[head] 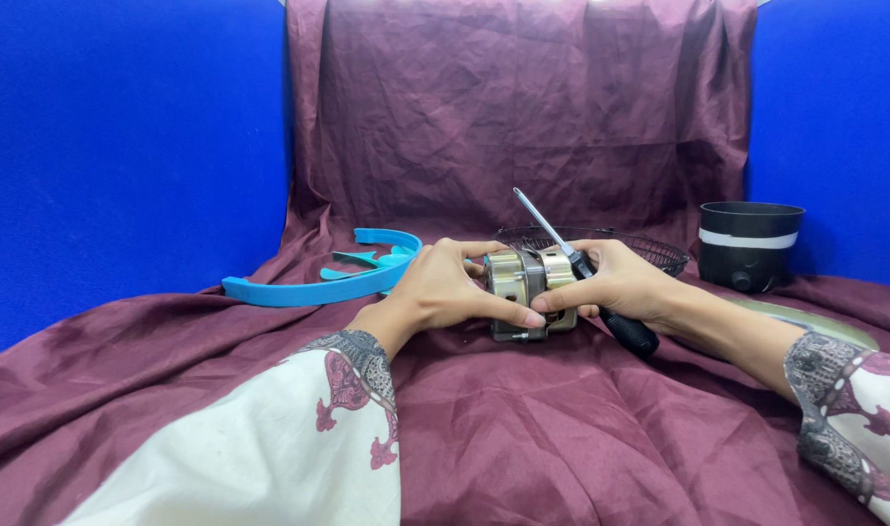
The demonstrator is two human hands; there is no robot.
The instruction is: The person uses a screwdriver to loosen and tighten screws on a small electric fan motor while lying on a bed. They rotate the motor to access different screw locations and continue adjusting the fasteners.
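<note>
The small metal motor (525, 292), brass-coloured with a grey band round its middle, sat on the maroon cloth (523, 429) that covered the bench, about centre of the scene and just in front of me. My left hand (443, 287) was wrapped round its left side, fingers over the top and thumb pressed along the near face, so that grip was closed on the motor. My right hand (615, 282) met it from the right, fingertips on the motor's near right edge, while the same hand also held a screwdriver (581, 268): its black handle lay under my palm toward the near right and its silvery shaft pointed up and to the far left above the motor. My patterned white sleeves showed at both near corners.

Just behind the motor lay a dark wire fan guard (649, 248), flat on the cloth. To the left, near my left hand, were blue plastic fan blades (338, 278). Far right stood a black cylindrical housing (750, 244) with a pale band. The cloth ran up the back, with blue wall (124, 146) on either side.
</note>
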